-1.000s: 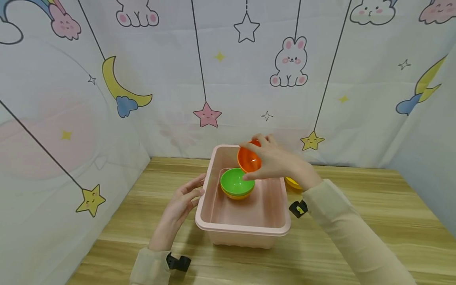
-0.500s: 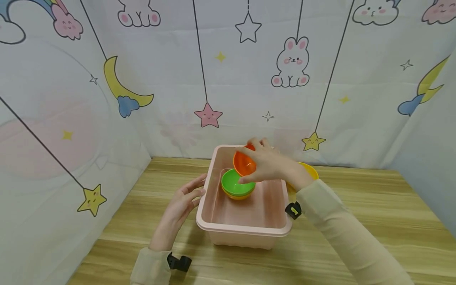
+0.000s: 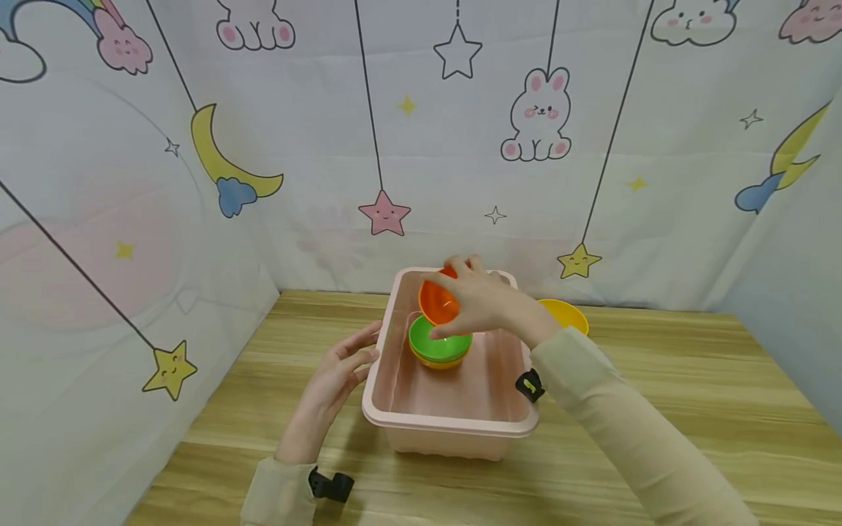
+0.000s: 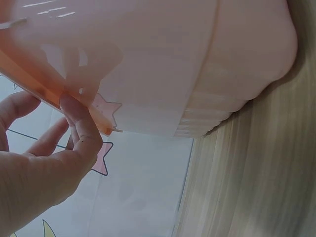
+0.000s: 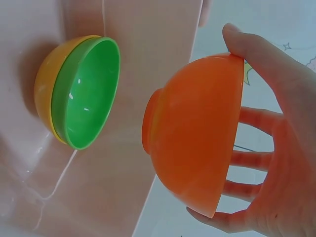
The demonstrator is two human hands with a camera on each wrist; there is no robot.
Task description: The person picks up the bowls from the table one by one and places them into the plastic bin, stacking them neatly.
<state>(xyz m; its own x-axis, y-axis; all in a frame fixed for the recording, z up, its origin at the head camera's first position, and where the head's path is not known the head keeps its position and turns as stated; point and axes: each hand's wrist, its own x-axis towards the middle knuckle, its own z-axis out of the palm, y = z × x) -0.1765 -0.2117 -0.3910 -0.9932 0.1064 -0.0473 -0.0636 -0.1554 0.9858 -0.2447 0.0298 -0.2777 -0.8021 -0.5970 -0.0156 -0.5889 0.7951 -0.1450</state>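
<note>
In the head view, my right hand (image 3: 483,298) holds an orange bowl (image 3: 437,299) above the pink tub (image 3: 450,422). The right wrist view shows the orange bowl (image 5: 197,128) tilted, its rim between the thumb and the spread fingers. Inside the tub a green bowl (image 3: 439,337) sits nested in a yellow-orange bowl (image 3: 439,364), below and apart from the orange one. At the tub's left side my left hand (image 3: 337,372) rests against the outside of the rim. Up close, its fingertips touch the rim's edge (image 4: 49,94).
A yellow bowl-like thing (image 3: 567,315) stands on the wooden table (image 3: 664,387) right of the tub, partly hidden by my right arm. A white printed curtain (image 3: 460,161) hangs close behind the table and along its left side.
My right hand has moved a little to the left with the orange bowl, which is now over the green bowl. More of the yellow thing shows. The left hand stays at the tub.
</note>
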